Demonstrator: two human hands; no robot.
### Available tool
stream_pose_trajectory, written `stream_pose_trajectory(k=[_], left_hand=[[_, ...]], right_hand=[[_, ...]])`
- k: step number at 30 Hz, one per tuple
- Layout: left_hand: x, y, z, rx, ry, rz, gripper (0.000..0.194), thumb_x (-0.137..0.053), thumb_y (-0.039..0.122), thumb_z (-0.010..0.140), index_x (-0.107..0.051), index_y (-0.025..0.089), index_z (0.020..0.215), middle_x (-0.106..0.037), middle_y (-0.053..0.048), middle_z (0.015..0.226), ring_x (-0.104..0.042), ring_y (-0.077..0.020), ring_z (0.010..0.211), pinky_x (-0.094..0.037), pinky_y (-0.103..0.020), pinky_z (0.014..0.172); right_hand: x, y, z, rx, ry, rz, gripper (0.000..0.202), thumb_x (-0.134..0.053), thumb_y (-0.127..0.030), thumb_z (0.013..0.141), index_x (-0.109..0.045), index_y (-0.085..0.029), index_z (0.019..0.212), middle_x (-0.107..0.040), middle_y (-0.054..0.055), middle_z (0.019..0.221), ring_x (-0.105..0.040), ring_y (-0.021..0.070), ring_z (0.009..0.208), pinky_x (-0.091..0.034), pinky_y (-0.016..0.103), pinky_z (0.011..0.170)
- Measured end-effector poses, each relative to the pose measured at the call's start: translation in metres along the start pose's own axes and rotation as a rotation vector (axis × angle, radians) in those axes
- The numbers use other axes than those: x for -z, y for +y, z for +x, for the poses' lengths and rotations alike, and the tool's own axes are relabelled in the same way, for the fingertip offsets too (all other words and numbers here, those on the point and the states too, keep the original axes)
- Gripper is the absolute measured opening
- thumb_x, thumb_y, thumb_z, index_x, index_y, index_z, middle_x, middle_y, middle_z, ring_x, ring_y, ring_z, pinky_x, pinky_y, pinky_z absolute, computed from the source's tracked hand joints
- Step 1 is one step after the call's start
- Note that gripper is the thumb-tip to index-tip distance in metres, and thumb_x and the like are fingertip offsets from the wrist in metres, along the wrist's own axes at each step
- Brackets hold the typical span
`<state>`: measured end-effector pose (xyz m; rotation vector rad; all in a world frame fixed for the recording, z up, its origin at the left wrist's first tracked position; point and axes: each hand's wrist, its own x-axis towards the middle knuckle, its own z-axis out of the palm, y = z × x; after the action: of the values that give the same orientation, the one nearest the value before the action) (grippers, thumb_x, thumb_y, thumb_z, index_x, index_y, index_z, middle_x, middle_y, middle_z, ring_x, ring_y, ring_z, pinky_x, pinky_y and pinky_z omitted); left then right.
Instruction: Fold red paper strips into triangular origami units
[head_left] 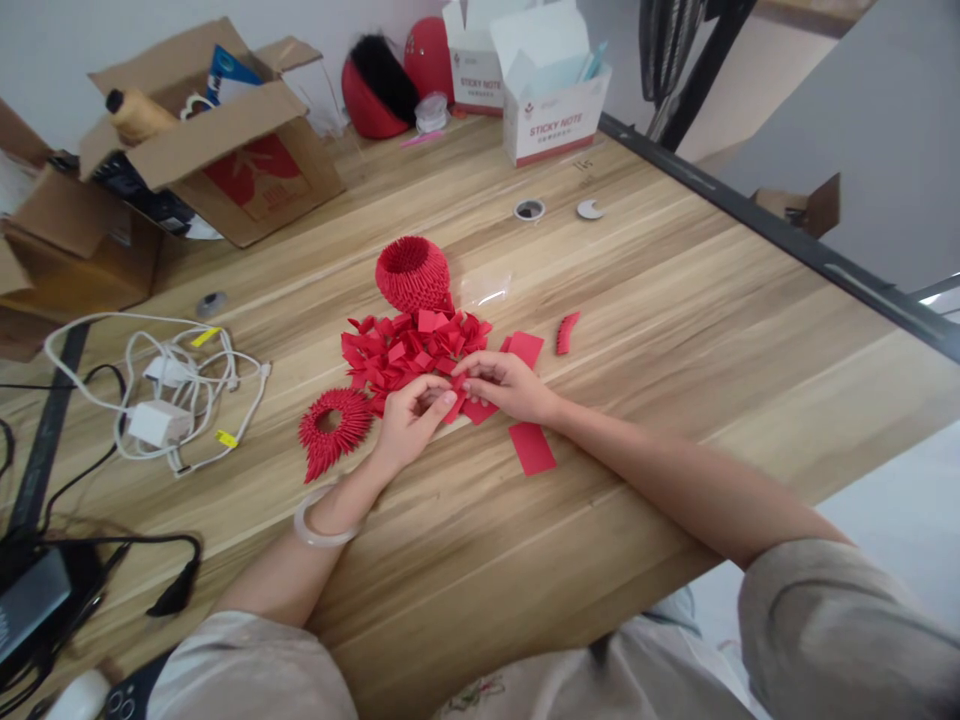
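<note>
Wood-grain table holds red paper pile; around that sit red paper bowl at 12 o'clock, sticky-note box at 1, curved red strip at 3, flat red sheet at 4, red ring piece at 8, white charger tangle at 9, cardboard box at 10.

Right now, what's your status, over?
Left hand and right hand holding small red paper piece. Folded red paper heap close ahead. Flat red paper rectangle beside right hand.

Pale wall behind; wood-grained table; black table edge
</note>
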<state>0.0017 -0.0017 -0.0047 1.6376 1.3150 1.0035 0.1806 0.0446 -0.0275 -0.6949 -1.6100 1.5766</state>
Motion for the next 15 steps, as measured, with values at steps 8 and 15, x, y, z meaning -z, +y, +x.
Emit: stream_pose_trajectory(k=[8, 15], left_hand=[[0.0016, -0.0025, -0.0001, 0.012, 0.007, 0.069, 0.035, -0.058, 0.048, 0.085, -0.065, 0.014, 0.087, -0.062, -0.001, 0.069, -0.050, -0.0103, 0.060, -0.041, -0.020, 0.056], [0.0022, -0.0027, 0.0009, 0.010, 0.008, 0.108, 0.035, -0.056, 0.046, 0.086, -0.066, 0.013, 0.086, -0.061, -0.001, 0.069, -0.048, -0.0096, 0.058, -0.039, -0.020, 0.056]], right_hand=[[-0.0007, -0.0054, -0.0017, -0.045, 0.026, 0.080, 0.018, -0.060, -0.024, 0.081, -0.043, -0.018, 0.085, -0.051, -0.006, 0.060, -0.048, 0.0062, 0.053, -0.041, 0.019, 0.054], [-0.0006, -0.0072, -0.0018, -0.040, 0.012, 0.064, 0.015, -0.058, -0.023, 0.083, -0.045, -0.017, 0.082, -0.050, -0.005, 0.060, -0.048, 0.0064, 0.053, -0.042, 0.020, 0.055]])
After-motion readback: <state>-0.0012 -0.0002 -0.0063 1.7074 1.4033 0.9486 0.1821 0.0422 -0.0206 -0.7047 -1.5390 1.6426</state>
